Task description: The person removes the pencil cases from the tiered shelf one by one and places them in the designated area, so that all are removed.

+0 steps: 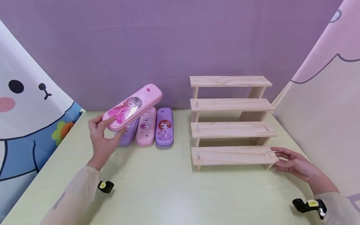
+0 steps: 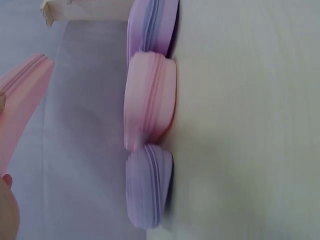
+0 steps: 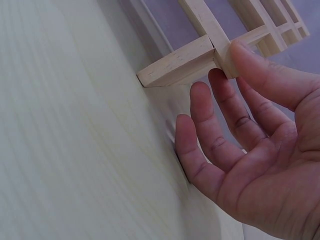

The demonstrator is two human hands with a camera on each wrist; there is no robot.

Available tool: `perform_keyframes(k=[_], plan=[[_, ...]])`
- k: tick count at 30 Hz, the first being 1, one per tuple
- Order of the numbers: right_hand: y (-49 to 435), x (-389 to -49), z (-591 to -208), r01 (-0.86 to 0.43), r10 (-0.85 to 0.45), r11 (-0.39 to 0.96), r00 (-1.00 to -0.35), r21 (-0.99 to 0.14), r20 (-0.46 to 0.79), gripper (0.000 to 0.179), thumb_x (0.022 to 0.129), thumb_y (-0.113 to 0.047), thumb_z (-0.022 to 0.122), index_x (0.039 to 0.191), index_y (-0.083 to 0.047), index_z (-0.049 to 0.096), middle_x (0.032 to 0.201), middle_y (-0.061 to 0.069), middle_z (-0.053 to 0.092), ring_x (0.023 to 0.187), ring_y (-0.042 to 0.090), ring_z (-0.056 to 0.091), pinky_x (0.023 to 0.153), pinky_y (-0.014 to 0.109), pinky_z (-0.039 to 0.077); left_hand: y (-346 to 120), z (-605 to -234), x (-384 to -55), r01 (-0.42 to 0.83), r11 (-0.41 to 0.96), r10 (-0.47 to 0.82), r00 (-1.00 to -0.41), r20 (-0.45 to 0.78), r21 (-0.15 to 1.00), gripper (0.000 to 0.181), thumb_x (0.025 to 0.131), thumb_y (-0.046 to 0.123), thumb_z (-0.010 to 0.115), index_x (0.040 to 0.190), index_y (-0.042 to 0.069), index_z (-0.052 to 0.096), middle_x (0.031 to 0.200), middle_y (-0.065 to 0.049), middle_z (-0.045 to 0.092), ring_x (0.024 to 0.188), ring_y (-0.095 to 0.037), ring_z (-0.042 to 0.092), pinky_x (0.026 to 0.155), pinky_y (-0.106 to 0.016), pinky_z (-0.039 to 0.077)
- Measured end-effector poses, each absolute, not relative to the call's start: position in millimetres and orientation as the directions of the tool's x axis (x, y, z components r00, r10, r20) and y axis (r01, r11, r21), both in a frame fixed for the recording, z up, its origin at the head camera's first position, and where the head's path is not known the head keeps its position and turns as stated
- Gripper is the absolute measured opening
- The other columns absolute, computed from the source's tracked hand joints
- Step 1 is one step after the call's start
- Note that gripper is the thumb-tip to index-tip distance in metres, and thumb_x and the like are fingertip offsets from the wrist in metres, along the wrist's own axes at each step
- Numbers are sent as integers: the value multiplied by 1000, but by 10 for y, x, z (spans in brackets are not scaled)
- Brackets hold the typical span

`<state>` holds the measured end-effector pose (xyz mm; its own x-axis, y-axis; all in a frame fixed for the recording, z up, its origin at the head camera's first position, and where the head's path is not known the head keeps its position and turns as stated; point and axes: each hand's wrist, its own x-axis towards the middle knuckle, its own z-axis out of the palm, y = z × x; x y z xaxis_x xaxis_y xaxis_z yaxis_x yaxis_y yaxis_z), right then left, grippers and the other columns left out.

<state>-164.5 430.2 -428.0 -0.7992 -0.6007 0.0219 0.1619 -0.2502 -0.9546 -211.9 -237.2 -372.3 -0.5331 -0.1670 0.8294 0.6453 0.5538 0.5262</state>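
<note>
My left hand grips a pink pencil case by its near left end, raised and tilted above the table. A girl in a pink dress is printed on its lid. In the left wrist view only one end of this case shows. Behind and below it lie a purple case, a pink rabbit case and a purple case with a girl picture, side by side. My right hand pinches the right end of the lowest board of a stepped wooden shelf, thumb against the board end.
The shelf's upper boards rise in steps toward the purple backdrop. The pale table runs in front of cases and shelf. Printed cloths hang on both sides.
</note>
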Motion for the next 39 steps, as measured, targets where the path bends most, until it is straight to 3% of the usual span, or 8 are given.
perform_keyframes(k=[6,12,22,39], plan=[[4298,-1652,-4279,162,-604,-254,-796,-954,26,61,98,18,35,137,-21,61,128,-4,61,110,20,65,91,35,55,-2333,-3562,-1900,608,574,-199,-546,814,549,45,67,-14,80,109,-10,64,123,-23,46,119,-12,38,94,-17,32],[4302,-1646,-4282,167,-604,-253,-797,-953,20,61,98,18,35,137,-22,61,127,-4,61,110,21,65,90,34,55,-2481,-3700,-1973,526,602,-270,-574,773,600,49,65,-19,81,111,-9,65,125,-32,43,119,-13,36,92,-16,32],[4303,-1659,-4280,159,-608,-276,-792,-948,44,61,97,19,34,138,-20,60,127,-3,61,109,21,65,90,35,55,-2711,-3856,-2005,356,622,-370,-651,662,698,44,77,2,84,117,1,68,131,-13,43,125,-8,33,95,-18,34],[4295,-1670,-4282,159,-618,-284,-785,-946,53,61,98,19,34,138,-19,60,130,-4,61,110,20,65,90,35,55,-2933,-3925,-1979,115,588,-507,-719,476,800,51,82,27,83,127,10,67,137,-9,38,127,-14,31,93,-20,36]])
